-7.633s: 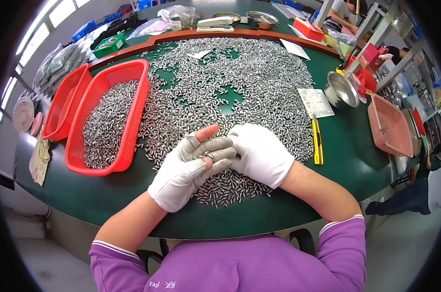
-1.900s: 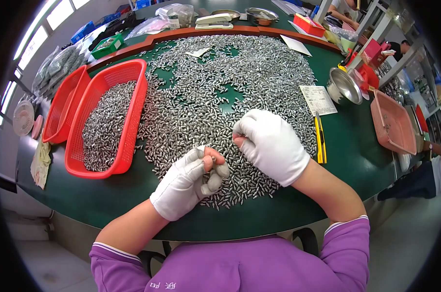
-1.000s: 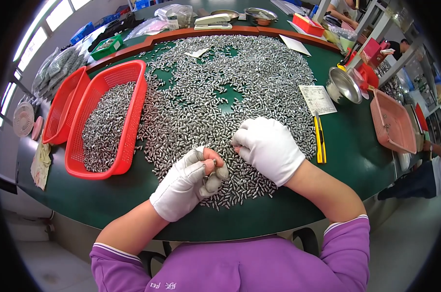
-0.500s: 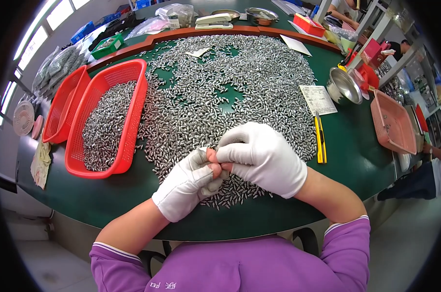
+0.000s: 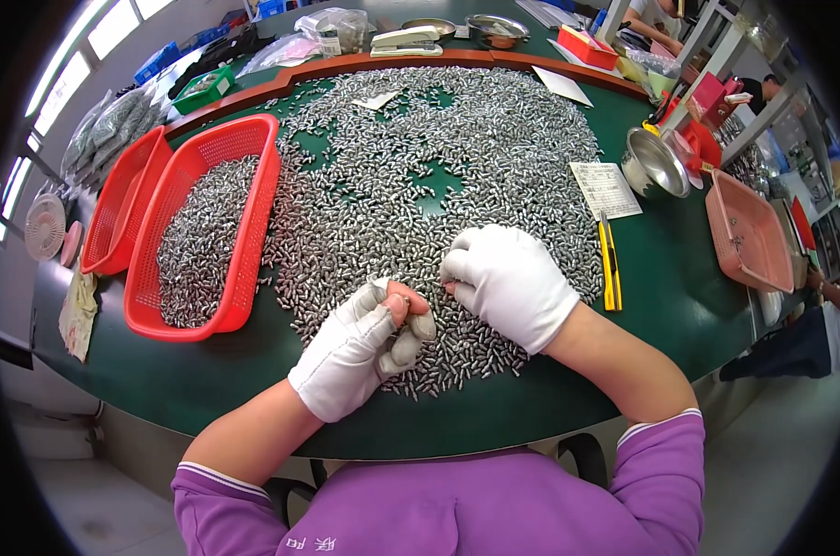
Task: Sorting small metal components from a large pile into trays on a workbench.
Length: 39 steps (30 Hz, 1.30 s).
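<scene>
A broad layer of small, shiny, bullet-shaped metal parts (image 5: 364,222) covers the middle of the green table. Over its near edge is my left hand (image 5: 360,347), in a white glove that leaves the thumb and forefinger tips bare. Those tips press together; whatever is between them is too small to make out. To its right, my right hand (image 5: 512,283), also white-gloved, hovers at or just above the parts with fingers curled inward and tips together. The back of the glove hides most of what those fingers may hold. The two hands are a little apart.
A red perforated basket (image 5: 270,199) at left holds more metal parts, beside another red basket (image 5: 105,246). At right lie a yellow utility knife (image 5: 610,269), a printed sheet (image 5: 607,190), a steel bowl (image 5: 656,165) and a pink tray (image 5: 749,269). A wooden rim (image 5: 392,62) edges the far side.
My right hand has moved away from my left, to the right, over the metal parts. My left hand stays in place, its thumb and forefinger still pinched.
</scene>
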### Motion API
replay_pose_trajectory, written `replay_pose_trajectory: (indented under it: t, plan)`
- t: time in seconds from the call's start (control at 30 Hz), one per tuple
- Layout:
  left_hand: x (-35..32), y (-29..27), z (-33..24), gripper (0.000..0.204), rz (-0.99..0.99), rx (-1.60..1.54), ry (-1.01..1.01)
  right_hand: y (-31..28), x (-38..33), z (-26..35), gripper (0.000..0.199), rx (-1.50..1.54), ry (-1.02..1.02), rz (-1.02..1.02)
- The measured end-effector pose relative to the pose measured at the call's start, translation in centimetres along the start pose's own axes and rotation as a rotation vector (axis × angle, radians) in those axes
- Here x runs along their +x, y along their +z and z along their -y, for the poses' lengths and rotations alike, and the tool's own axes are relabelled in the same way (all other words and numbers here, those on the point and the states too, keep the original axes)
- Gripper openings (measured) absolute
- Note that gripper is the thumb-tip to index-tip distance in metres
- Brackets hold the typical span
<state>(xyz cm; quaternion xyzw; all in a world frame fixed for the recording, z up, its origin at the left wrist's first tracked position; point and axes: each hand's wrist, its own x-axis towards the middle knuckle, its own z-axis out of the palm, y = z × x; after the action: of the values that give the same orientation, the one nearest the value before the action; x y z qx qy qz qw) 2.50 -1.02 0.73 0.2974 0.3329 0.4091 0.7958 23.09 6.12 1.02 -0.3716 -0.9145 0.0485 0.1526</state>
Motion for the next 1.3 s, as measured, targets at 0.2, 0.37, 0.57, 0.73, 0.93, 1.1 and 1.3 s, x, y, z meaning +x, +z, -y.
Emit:
replay_pose_trajectory:
  t: [0.2,0.37,0.57,0.73,0.93,1.1,1.3]
  plan:
    - [0.1,-0.7,0.0,0.024,0.083,-0.086,-0.016,-0.5,0.2,0.1,0.009,0.07,-0.035,-0.149]
    - [0.3,-1.0,0.2,0.025,0.138,-0.12,-0.053,-1.1,0.4,1.3,0.015,0.596,-0.183,-0.256]
    - [0.1,-0.9,0.4,0.025,0.117,-0.122,-0.029,-0.4,0.1,1.8,0.018,0.791,-0.213,-0.157]
    - [0.1,-0.8,0.1,0.02,0.088,-0.064,-0.019,-0.6,0.2,1.2,0.031,0.723,-0.117,-0.193]
    - [0.0,0.1,0.0,0.02,0.001,-0.019,-0.015,-0.3,-0.1,-0.5,0.016,0.085,0.003,-0.036]
    - [0.0,0.1,0.0,0.021,0.003,-0.01,-0.007,0.2,0.0,-0.4,0.009,0.042,0.005,-0.047]
    - [-0.1,0.1,0.0,0.021,0.0,-0.016,-0.011,-1.7,-0.4,0.3,0.01,-0.02,0.055,-0.046]
